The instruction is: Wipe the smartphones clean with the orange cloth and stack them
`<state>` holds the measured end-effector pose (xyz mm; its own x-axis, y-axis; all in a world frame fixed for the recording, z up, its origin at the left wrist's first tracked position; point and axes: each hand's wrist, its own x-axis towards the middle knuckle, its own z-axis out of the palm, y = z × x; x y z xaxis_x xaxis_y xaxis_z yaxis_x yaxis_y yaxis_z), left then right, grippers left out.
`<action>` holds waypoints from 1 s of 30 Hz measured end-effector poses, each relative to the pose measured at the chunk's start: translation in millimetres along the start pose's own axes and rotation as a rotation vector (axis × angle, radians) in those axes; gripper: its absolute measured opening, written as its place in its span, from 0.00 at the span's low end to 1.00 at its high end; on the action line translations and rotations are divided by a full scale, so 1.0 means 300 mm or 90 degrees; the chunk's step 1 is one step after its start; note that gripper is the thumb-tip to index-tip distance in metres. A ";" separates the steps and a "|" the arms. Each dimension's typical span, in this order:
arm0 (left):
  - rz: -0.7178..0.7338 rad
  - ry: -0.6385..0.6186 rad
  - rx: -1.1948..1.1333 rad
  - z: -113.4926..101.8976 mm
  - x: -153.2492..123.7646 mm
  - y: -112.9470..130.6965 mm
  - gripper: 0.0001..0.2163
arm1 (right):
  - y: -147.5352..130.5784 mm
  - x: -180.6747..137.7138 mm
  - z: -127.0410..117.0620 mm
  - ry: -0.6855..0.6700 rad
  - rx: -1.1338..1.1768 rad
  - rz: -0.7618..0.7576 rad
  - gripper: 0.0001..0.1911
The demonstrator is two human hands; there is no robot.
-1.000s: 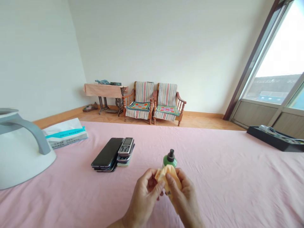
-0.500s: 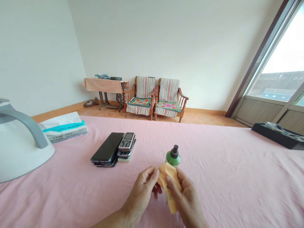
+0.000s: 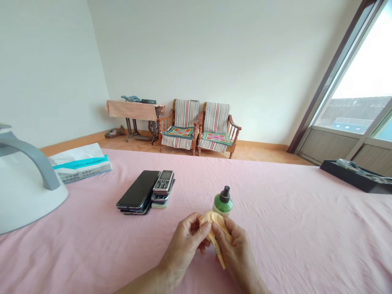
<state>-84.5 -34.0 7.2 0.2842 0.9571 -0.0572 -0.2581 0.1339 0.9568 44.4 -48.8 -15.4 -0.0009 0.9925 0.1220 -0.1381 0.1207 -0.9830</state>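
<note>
Both of my hands hold a small yellow cloth low over the pink table cover. My left hand pinches its upper left edge between thumb and fingers. My right hand grips the cloth from the right, with a strip hanging down past the fingers. Just behind the cloth stands a small green spray bottle with a black nozzle. To the left lies a stack of phones, a keypad phone on top beside a dark smartphone.
A white appliance with a grey handle sits at the left edge, a white and teal packet behind it. A black tray lies at the far right. Two striped wooden chairs and a covered sewing table stand by the wall.
My hands have drawn closer together and bunched the cloth, so less of it hangs below the right hand. The view has shifted slightly; nothing on the table moved.
</note>
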 end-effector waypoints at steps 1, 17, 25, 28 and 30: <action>-0.001 -0.003 -0.008 -0.001 0.000 -0.001 0.20 | 0.003 0.000 -0.001 -0.016 0.010 -0.003 0.18; 0.078 0.161 -0.011 -0.064 0.045 -0.011 0.17 | -0.061 0.002 -0.064 0.269 -0.333 -0.183 0.15; 0.088 0.202 0.020 -0.074 0.058 -0.029 0.17 | -0.061 0.135 -0.038 0.226 -0.517 -0.298 0.41; 0.092 0.206 0.026 -0.074 0.057 -0.030 0.17 | -0.020 0.171 -0.027 0.211 -0.434 -0.241 0.40; 0.092 0.209 0.030 -0.075 0.058 -0.031 0.17 | -0.011 0.182 -0.038 0.186 -0.358 -0.216 0.38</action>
<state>-97.9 -12.7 -9.1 -0.0655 0.9979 -0.0011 -0.2293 -0.0140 0.9732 56.1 5.2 -7.0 0.2281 0.8535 0.4684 0.4475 0.3353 -0.8290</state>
